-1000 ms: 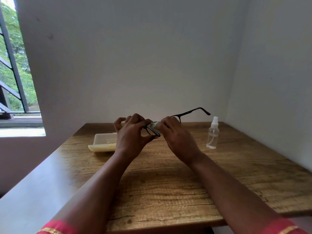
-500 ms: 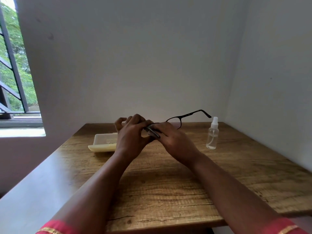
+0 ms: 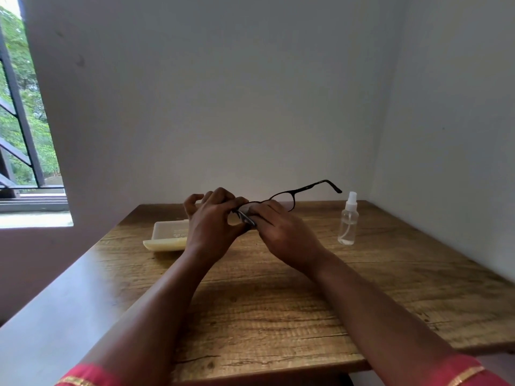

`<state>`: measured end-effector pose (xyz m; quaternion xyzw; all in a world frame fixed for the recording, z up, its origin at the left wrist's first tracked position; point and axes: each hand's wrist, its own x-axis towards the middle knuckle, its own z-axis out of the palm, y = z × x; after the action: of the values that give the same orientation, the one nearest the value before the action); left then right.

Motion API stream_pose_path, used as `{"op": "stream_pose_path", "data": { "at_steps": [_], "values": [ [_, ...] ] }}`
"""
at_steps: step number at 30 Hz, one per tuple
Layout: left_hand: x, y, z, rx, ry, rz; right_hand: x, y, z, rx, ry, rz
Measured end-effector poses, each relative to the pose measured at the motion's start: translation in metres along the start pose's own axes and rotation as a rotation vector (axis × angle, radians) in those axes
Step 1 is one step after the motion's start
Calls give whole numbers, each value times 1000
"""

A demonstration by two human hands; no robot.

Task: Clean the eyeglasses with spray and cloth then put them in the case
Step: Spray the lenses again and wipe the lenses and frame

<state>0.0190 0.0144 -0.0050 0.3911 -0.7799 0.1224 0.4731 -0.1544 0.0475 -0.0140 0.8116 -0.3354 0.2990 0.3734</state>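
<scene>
Black-framed eyeglasses (image 3: 292,194) are held above the table's middle, one temple arm pointing up and right. My left hand (image 3: 214,224) pinches the frame at its left end. My right hand (image 3: 281,229) has its fingers curled round the left lens; a pale cloth (image 3: 245,209) shows only as a small patch between the fingers. The open cream case (image 3: 167,236) lies on the table left of my hands. A clear spray bottle (image 3: 348,220) with a white nozzle stands upright to the right.
The wooden table (image 3: 278,302) sits in a corner, with white walls behind and to the right. A window (image 3: 19,135) with dark bars is at the far left. The table's left edge runs beside a pale ledge.
My right hand slid left along the lens toward my left hand, covering most of the cloth. The glasses tilted slightly; the far temple arm rose a little.
</scene>
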Motion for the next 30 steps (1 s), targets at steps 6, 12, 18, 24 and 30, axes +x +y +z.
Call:
{"op": "stream_pose_path", "data": {
  "at_steps": [6,12,18,24,30],
  "values": [
    [-1,3,1,6,-28,15,0,-2,3,-41,19,-31],
    [1,-1,1,-30,-39,-12,2,3,1,-142,38,16],
    [0,-1,2,21,-1,8,1,1,1,-13,3,23],
    [0,-6,0,28,-4,24,-2,-2,2,167,49,70],
    [3,-3,1,-9,23,-28,5,1,-8,89,165,239]
  ]
}}
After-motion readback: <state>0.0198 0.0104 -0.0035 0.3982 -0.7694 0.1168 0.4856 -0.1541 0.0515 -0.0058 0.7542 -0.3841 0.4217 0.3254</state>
